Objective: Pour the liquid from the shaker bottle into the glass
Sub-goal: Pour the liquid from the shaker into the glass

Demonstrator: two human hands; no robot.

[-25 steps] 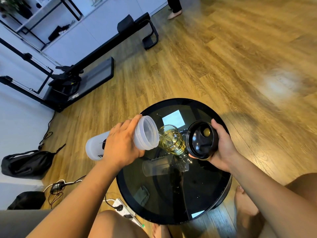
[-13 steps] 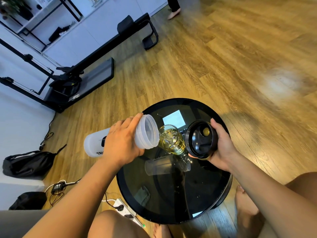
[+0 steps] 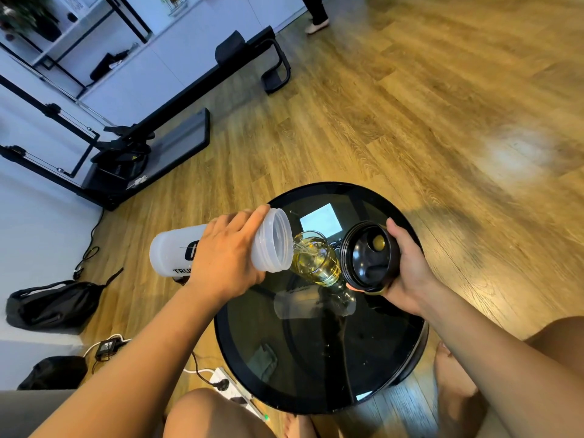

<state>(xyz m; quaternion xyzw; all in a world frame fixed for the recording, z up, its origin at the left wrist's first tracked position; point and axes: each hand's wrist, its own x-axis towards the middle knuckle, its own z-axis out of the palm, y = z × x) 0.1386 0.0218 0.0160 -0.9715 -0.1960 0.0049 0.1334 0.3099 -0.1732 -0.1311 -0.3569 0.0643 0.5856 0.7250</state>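
Note:
My left hand (image 3: 226, 256) grips a translucent white shaker bottle (image 3: 172, 252) tipped on its side, its open mouth at the rim of a clear glass (image 3: 316, 257). The glass stands on a round black glass table (image 3: 316, 358) and holds yellow liquid. A thin stream runs from the bottle's mouth into the glass. My right hand (image 3: 409, 267) holds the bottle's black lid (image 3: 368, 256) just right of the glass, its inside facing me.
A black exercise machine (image 3: 151, 131) stands on the wood floor at the far left. Black bags (image 3: 50, 303), a power strip (image 3: 234, 390) and cables lie left of the table. A person's foot (image 3: 316, 25) shows at the top. My knees flank the table.
The bottle's base has risen slightly, tipping it further. The glass and my right hand with the lid have stayed put.

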